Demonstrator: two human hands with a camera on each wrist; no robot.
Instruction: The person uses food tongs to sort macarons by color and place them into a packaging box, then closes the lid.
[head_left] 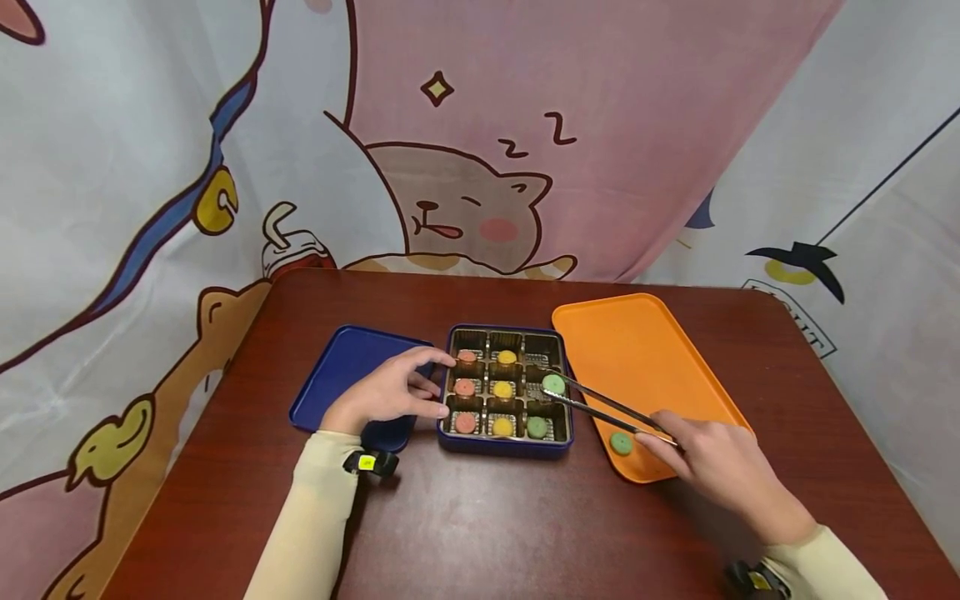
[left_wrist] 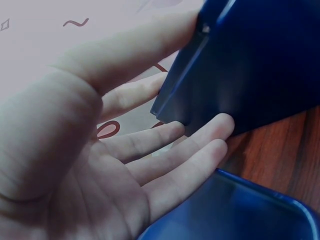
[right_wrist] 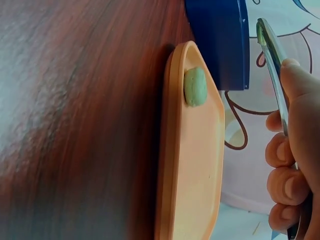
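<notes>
A blue box (head_left: 506, 450) with a divided gold inner tray stands mid-table. Pink macarons (head_left: 466, 388) fill its left column and yellow macarons (head_left: 502, 389) its middle one. One green macaron (head_left: 537, 427) lies in the front right compartment. My right hand (head_left: 723, 467) grips metal tongs (head_left: 611, 404), whose tips are around another green macaron (head_left: 553, 384) over the right column's middle compartment. With fingers spread, my left hand (head_left: 390, 390) touches the box's left side; the left wrist view shows its thumb (left_wrist: 145, 45) against the blue wall.
Right of the box lies an orange tray (head_left: 637, 350), with one green macaron (head_left: 620, 443) near its front left corner. A dark blue lid (head_left: 348, 367) lies to the left, partly under my left hand. Patterned cloth (head_left: 480, 100) hangs behind the brown table (head_left: 480, 533).
</notes>
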